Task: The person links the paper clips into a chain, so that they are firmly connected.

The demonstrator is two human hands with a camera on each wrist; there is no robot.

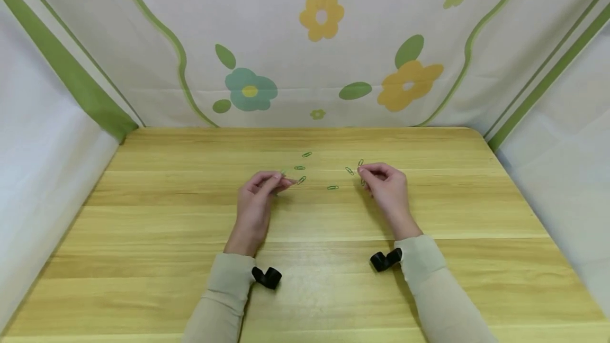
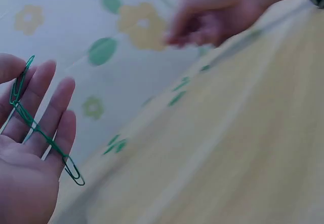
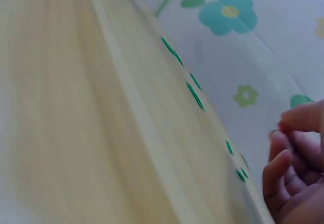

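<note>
My left hand (image 1: 254, 202) pinches one end of a short chain of linked green paper clips (image 2: 52, 143) between thumb and index finger. In the left wrist view the chain hangs across the other fingers, which are spread. A loose green paper clip (image 1: 302, 180) lies by the left fingertips. On the right, my right hand (image 1: 388, 189) is over the table with thumb and index tips together and the other fingers curled. Nothing shows between them in the right wrist view. Close to these fingertips lie a paper clip (image 1: 349, 171) and another paper clip (image 1: 360, 163).
More loose green clips are on the wooden table (image 1: 310, 290): a paper clip (image 1: 307, 154) farther back, a paper clip (image 1: 299, 168) in front of it and a paper clip (image 1: 333, 188) between the hands. A flowered curtain (image 1: 286, 41) hangs behind the table's far edge.
</note>
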